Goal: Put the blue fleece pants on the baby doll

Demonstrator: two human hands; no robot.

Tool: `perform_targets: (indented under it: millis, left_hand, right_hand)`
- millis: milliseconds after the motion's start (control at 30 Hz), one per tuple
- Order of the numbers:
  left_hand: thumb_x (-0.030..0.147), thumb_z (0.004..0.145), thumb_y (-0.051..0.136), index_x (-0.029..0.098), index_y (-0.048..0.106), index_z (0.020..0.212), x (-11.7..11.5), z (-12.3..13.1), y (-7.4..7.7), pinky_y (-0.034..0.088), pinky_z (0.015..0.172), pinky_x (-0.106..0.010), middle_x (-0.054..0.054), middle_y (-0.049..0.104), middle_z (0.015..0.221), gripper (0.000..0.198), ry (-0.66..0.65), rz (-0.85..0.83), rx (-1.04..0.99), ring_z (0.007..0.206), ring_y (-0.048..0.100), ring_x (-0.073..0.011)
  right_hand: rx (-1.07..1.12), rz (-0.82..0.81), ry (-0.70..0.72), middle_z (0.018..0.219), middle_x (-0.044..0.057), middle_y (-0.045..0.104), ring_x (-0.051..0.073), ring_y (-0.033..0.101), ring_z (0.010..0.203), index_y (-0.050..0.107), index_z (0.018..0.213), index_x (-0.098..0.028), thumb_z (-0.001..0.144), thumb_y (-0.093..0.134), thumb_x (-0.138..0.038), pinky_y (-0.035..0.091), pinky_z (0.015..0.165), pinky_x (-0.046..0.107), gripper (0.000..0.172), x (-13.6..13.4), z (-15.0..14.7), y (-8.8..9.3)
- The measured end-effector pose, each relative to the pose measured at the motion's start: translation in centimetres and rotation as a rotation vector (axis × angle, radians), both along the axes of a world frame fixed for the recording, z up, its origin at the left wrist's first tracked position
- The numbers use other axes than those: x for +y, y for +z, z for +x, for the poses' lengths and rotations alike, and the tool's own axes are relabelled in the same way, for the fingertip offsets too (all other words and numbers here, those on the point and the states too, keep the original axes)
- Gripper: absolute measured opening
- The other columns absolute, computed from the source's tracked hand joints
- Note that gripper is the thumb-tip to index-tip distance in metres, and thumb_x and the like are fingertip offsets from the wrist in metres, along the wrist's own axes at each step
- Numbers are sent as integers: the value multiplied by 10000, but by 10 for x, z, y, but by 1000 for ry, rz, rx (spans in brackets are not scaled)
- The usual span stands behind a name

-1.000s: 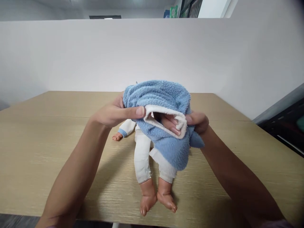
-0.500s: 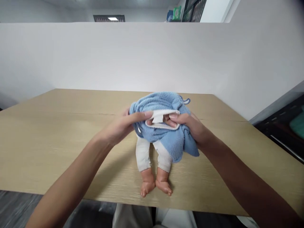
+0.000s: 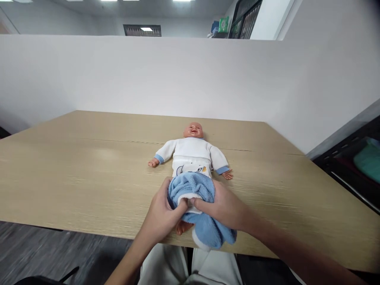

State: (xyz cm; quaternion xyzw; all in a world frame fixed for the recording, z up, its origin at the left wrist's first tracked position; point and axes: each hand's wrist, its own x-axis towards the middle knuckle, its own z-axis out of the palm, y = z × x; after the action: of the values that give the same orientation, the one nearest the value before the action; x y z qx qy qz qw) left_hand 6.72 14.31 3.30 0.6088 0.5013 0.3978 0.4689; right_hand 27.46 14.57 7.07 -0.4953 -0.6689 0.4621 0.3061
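A baby doll (image 3: pixel 192 152) in a white top with blue cuffs lies on its back on the wooden table (image 3: pixel 89 158), head away from me. A blue fleece garment (image 3: pixel 192 190) with a white lining is bunched over the doll's legs near the table's front edge. My left hand (image 3: pixel 162 215) pinches the garment's left side at the white hem. My right hand (image 3: pixel 222 208) grips its right side. One doll foot (image 3: pixel 181 227) shows below the hands; the legs are hidden under the fleece.
A white partition wall (image 3: pixel 148 75) stands behind the table. A dark shelf (image 3: pixel 350 166) with a teal item sits at the right. My light trousers (image 3: pixel 190 269) show below the table's front edge.
Both hands have carried the blue garment down from in front of the doll's upper body to its legs. The doll's head and torso are now uncovered.
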Motion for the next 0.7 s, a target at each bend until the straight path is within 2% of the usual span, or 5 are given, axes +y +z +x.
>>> perform_targets:
  millis: [100,167,367,533,700]
  left_hand:
    - [419,937,646,217,559,1252,1,-2,-10,545,967,-406,-54,741,1169,384,-17,-18,61,1111,713,-286]
    - [413,968,615,225,551,1263,5,-1,-12,534,961,-402,-49,742,1173,356,-18,-22,104,1100,714,-280]
    - [428,1014,567,222,540,1273,32,4,-11,532,1006,-401,-79,745,1235,332,-74,-44,116,1168,711,-290]
    - [382,980,602,210,529,1268,60,3,-13,540,982,-391,-78,742,1207,344,-99,-40,127,1144,713,-288]
    - [385,962,621,207,556,1249,68,-4,-3,541,974,-402,-68,738,1197,344,-143,-16,140,1114,708,-292]
  right_hand:
    - [-166,118,-116,1106,81,824,286,771,1021,743,1145,-204,914,778,-309,586,931,419,256,5,-3,-11]
    - [-223,192,-151,1073,83,817,279,760,974,734,1106,-201,874,780,-282,570,882,397,250,11,-4,-17]
    - [-231,247,-157,1126,87,822,280,766,1024,747,1114,-205,886,734,-250,559,914,384,234,30,-6,-34]
    - [-231,254,-198,1189,106,822,306,765,1097,749,1162,-199,882,755,-290,563,975,414,295,50,-8,-43]
    - [-305,242,-263,973,88,815,275,752,894,710,947,-194,902,722,-352,558,831,383,165,63,-5,-32]
